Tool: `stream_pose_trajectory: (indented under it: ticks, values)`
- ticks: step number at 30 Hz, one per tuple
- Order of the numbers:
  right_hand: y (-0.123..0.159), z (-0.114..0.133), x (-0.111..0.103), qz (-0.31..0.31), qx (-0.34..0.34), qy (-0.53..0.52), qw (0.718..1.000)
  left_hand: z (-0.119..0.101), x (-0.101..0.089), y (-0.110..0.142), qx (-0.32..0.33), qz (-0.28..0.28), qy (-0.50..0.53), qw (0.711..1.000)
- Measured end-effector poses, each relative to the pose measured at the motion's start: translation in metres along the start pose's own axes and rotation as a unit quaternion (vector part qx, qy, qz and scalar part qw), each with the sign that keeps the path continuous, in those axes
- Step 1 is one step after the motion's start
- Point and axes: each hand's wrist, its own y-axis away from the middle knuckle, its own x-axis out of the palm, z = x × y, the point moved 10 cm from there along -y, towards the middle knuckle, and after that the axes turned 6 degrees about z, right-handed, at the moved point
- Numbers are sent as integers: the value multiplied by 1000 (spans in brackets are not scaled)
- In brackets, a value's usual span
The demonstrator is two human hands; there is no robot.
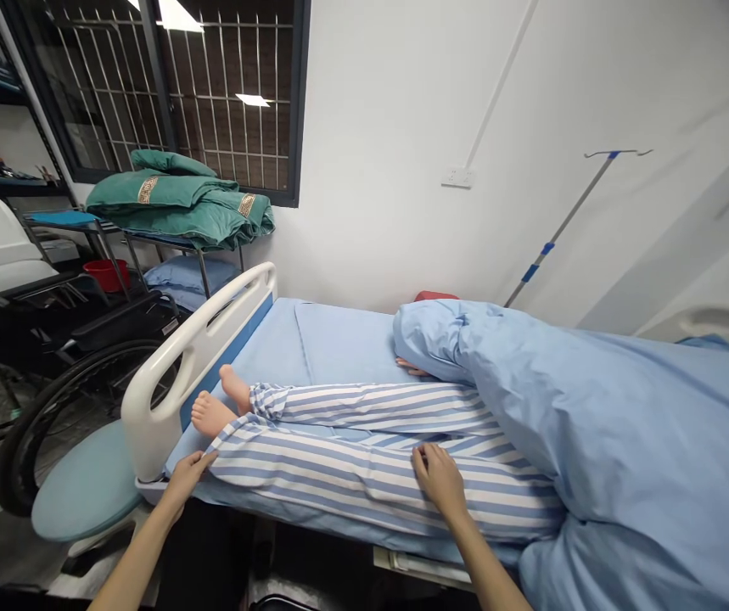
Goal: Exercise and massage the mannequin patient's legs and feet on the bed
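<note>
Two legs in blue-and-white striped trousers (339,458) lie stretched along a bed with a light blue sheet (351,335). Their bare feet (211,414) point toward the footboard, toes up. At the near ankle, my left hand (187,477) pinches the edge of the trouser cuff. My right hand (440,479) is at the near leg around the knee, its fingers bent down on the striped cloth and closed on it. A bunched light blue quilt (593,407) covers the upper body. From under its edge a bit of a hand (412,367) shows.
A white footboard (141,399) closes off the bed's left end. Beyond it stand a wheelchair (84,365) and a round blue-green seat (87,484). Green folded bedding (173,199) lies on a rack under the barred window. An IV pole (568,221) rises behind the bed.
</note>
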Motion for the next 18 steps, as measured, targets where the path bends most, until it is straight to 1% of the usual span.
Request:
stream_pose_trajectory:
  ticks: [2, 3, 6, 8, 13, 18]
  values:
    - [1, 0, 0, 1, 3, 7, 1000, 4, 13, -2, 6, 58, 10, 998]
    - [1, 0, 1, 3, 3, 10, 1000, 3, 17, -2, 15, 71, 7, 997]
    - [1, 1, 1, 6, 3, 18, 1000, -12, 20, -6, 61, 57, -26, 996]
    - [1, 1, 0, 3, 6, 24, 1000, -24, 24, -11, 80, 47, -44, 995]
    - [3, 2, -2, -18, 8, 36, 999, -48, 34, -26, 79, 29, -80, 993]
    - [3, 3, -5, -24, 6, 40, 999, -77, 35, -33, 138, 24, -36, 989]
